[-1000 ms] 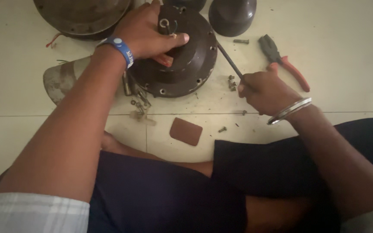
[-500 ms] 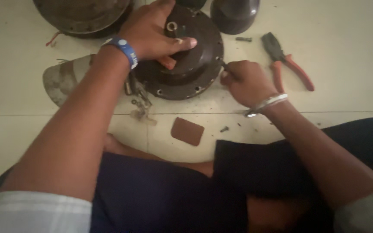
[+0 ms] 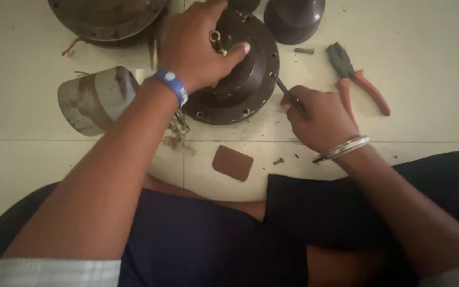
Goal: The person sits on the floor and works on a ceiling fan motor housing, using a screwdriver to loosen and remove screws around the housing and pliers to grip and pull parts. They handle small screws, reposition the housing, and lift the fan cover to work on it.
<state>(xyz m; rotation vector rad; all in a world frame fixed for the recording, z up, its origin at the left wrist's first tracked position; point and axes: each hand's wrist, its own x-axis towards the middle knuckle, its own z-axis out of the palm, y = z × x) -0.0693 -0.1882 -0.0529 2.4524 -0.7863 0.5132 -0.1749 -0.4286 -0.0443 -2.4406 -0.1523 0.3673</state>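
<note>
Dark round metal motor housing [image 3: 243, 79] sits on the pale tiled floor [image 3: 431, 69], under the left hand and just left of the right hand. Left hand [image 3: 197, 48] is clamped over the housing's top, fingers curled around the centre hub, thumb tip pressed by the brass shaft end [image 3: 215, 37]. Blue wristband [image 3: 170, 85] on that wrist; forearm runs down from the hub toward the body. Right hand [image 3: 320, 119] is closed on a thin dark screwdriver [image 3: 288, 95], whose tip meets the housing's right rim. Metal bangles [image 3: 342, 149] on the right wrist; wrist low, near the floor.

Red-handled pliers [image 3: 359, 79] lie just beyond the right hand, apart from it. A loose bolt [image 3: 304, 51] lies past the pliers' head. Dark dome-shaped cover [image 3: 293, 18] is beyond the right hand, close to the housing. Grey metal canister [image 3: 94, 98] lies on its side left of the left forearm. Large dark round casing [image 3: 107, 18] is beyond it, with red wire [image 3: 70, 48] at its edge. Small brown rectangular pad [image 3: 232, 162] lies between the forearms, near a small screw [image 3: 278, 160]. Person sits cross-legged in dark trousers [image 3: 197, 244].
</note>
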